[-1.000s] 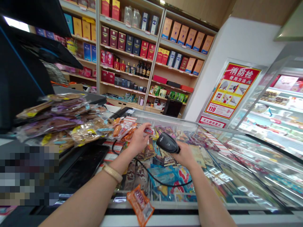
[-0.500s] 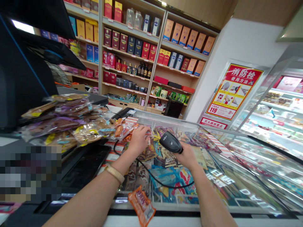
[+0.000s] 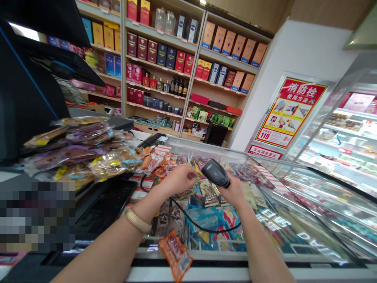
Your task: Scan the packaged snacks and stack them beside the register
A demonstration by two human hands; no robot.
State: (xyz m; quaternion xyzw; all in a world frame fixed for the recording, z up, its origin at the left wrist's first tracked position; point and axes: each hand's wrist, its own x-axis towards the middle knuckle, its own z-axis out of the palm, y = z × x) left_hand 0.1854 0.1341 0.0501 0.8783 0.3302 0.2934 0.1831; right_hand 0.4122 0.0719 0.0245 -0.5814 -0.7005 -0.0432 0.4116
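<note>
My right hand (image 3: 234,188) is wrapped round the grip of a black barcode scanner (image 3: 216,173), its head pointing up and left. A black cable (image 3: 203,228) loops below it over the glass. My left hand (image 3: 183,179) is just left of the scanner, fingers loosely curled with a gap at the thumb and nothing seen in them. Behind that hand, a small pile of orange-and-clear sausage packets (image 3: 156,160) lies on the counter. One orange snack packet (image 3: 176,253) rests by itself at the counter's front edge, between my forearms.
Left stands a heap of bagged flat brown snacks (image 3: 85,151), beside a dark monitor stand (image 3: 26,86) and a black flat panel (image 3: 108,208). Under the glass countertop (image 3: 256,243) lie many bagged snacks. Shelves of boxes (image 3: 160,55) line the back wall; a lit display case (image 3: 350,133) stands right.
My left hand has moved right, off the sausage packets, towards the scanner; those packets now show more fully. The scanner in my right hand has shifted slightly right.
</note>
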